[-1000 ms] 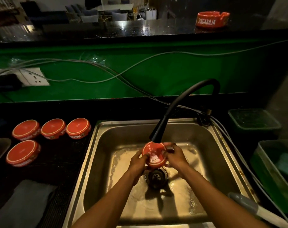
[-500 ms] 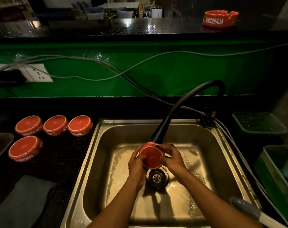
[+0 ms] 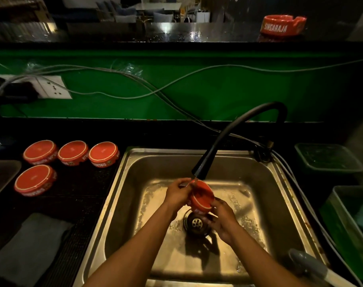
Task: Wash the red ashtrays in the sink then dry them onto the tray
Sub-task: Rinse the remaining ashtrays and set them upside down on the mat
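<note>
- Red ashtray (image 3: 202,196) sits tilted, underside toward the camera, right under the black faucet spout (image 3: 199,171), so water runs over it and falls to the drain (image 3: 196,223).
- Left hand (image 3: 177,193) curls its fingers round the ashtray's left rim; right hand (image 3: 222,217) cups it from below, fingers wrapped.
- Stainless sink (image 3: 135,183) walls leave open room on every side of the hands.
- Four ashtrays (image 3: 72,152) lie upside down on the dark counter (image 3: 83,204) left of the sink, likely draining; one more (image 3: 284,24) waits on the far ledge.
</note>
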